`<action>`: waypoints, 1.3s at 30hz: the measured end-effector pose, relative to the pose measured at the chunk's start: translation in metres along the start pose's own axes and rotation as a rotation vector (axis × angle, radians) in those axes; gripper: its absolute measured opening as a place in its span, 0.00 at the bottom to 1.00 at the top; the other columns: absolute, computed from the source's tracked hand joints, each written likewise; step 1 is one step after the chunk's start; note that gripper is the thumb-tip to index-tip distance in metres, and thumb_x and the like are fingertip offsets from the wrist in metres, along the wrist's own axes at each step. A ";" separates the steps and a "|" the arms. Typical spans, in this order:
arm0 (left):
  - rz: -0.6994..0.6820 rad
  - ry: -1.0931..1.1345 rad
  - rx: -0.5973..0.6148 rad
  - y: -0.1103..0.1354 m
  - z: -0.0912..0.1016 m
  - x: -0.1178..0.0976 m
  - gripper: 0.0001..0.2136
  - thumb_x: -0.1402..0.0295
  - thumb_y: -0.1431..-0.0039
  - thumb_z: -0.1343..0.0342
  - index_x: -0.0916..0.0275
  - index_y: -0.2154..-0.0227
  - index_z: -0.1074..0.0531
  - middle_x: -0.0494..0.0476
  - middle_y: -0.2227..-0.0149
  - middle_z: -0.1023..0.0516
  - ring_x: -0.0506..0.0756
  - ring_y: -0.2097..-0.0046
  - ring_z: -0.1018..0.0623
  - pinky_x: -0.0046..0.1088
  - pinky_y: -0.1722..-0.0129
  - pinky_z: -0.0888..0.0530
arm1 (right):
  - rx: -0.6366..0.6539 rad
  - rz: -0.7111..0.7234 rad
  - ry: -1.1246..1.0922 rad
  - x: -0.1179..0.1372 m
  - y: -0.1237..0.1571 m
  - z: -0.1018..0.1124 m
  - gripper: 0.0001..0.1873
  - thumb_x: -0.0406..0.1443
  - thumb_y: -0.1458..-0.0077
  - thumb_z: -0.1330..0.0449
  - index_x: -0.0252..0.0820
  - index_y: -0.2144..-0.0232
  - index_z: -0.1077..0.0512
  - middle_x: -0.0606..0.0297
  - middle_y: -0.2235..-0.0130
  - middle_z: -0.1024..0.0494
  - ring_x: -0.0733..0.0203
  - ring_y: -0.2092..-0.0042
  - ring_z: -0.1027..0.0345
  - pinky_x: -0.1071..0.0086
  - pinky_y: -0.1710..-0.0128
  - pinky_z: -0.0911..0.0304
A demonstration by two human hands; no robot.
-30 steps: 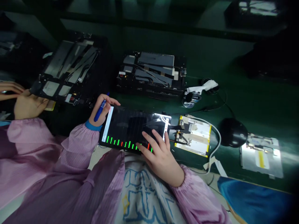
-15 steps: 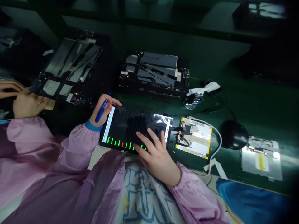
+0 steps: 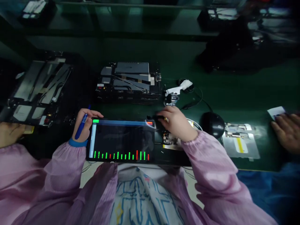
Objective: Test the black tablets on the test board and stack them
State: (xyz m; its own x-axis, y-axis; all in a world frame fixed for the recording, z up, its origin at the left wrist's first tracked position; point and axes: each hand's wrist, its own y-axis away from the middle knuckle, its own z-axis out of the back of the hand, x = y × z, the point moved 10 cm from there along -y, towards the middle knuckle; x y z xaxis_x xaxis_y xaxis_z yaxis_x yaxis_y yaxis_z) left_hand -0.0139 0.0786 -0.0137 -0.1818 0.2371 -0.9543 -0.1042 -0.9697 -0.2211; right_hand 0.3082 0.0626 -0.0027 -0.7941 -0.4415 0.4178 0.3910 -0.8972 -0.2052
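A lit tablet screen [image 3: 122, 140] with a row of green and red bars lies flat in front of me on the green bench. My left hand [image 3: 84, 123] rests at its upper left corner, fingers closed round a blue pen [image 3: 81, 126]. My right hand [image 3: 177, 122] is off the screen, just right of the tablet, lying over the yellow-edged circuit board [image 3: 171, 142] with its fingers curled at a dark connector near the tablet's top right corner. What the fingers grip is hidden.
Two opened tablet chassis lie behind, one at centre [image 3: 130, 81] and one at far left [image 3: 35, 90]. A black dome-shaped object [image 3: 212, 124] and a metal plate [image 3: 240, 143] sit to the right. Other people's hands show at the left edge [image 3: 9, 132] and right edge [image 3: 286, 131].
My right hand left the screen and moved right and up onto the circuit board. The view shifted right, and another person's hand came in at the right edge.
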 end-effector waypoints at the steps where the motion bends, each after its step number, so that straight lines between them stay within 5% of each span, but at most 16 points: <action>1: 0.002 0.002 -0.005 0.000 0.000 -0.001 0.15 0.51 0.42 0.45 0.57 0.65 0.37 0.59 0.63 0.22 0.60 0.62 0.22 0.38 0.63 0.27 | 0.075 0.030 0.000 -0.005 -0.007 -0.014 0.09 0.29 0.46 0.40 0.39 0.62 0.23 0.56 0.62 0.24 0.51 0.59 0.30 0.59 0.58 0.34; 4: 0.020 0.019 -0.019 -0.001 -0.002 -0.005 0.16 0.50 0.43 0.44 0.58 0.65 0.37 0.58 0.64 0.22 0.58 0.63 0.22 0.36 0.63 0.27 | 0.194 0.050 -0.066 -0.013 -0.019 -0.034 0.06 0.30 0.47 0.37 0.39 0.65 0.22 0.58 0.65 0.22 0.55 0.62 0.29 0.64 0.62 0.35; 9: 0.075 0.030 -0.045 -0.004 -0.005 -0.003 0.19 0.48 0.45 0.43 0.59 0.66 0.38 0.58 0.65 0.22 0.57 0.66 0.23 0.34 0.66 0.27 | 0.041 -0.128 -0.410 -0.021 0.000 0.010 0.06 0.35 0.43 0.41 0.39 0.63 0.27 0.66 0.75 0.24 0.64 0.75 0.32 0.71 0.73 0.39; 13: 0.013 0.002 -0.030 -0.010 -0.004 -0.002 0.20 0.48 0.44 0.44 0.61 0.67 0.38 0.59 0.67 0.21 0.56 0.68 0.23 0.31 0.70 0.27 | 0.100 -0.053 -0.693 0.003 0.028 0.023 0.12 0.41 0.47 0.36 0.40 0.65 0.30 0.66 0.72 0.23 0.65 0.72 0.30 0.74 0.72 0.36; 25: -0.011 0.008 -0.017 -0.014 -0.006 -0.004 0.18 0.50 0.42 0.45 0.60 0.67 0.38 0.57 0.67 0.22 0.56 0.69 0.23 0.34 0.70 0.27 | 0.162 0.038 -0.149 0.026 0.060 -0.022 0.04 0.35 0.43 0.38 0.39 0.67 0.26 0.59 0.70 0.24 0.58 0.67 0.28 0.68 0.68 0.35; 39: 0.004 -0.083 -0.089 -0.001 -0.002 -0.011 0.18 0.50 0.40 0.47 0.61 0.67 0.38 0.55 0.67 0.22 0.53 0.67 0.24 0.33 0.66 0.29 | 0.108 -0.010 -0.264 0.031 0.072 -0.022 0.07 0.31 0.39 0.47 0.41 0.62 0.29 0.59 0.68 0.23 0.56 0.68 0.26 0.64 0.68 0.29</action>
State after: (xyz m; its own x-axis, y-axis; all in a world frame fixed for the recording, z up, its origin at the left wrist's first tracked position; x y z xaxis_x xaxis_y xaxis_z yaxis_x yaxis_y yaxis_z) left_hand -0.0095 0.0772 -0.0038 -0.2631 0.2342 -0.9359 -0.0165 -0.9710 -0.2383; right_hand 0.3021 -0.0156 -0.0240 -0.6549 -0.4047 0.6382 0.4423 -0.8901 -0.1105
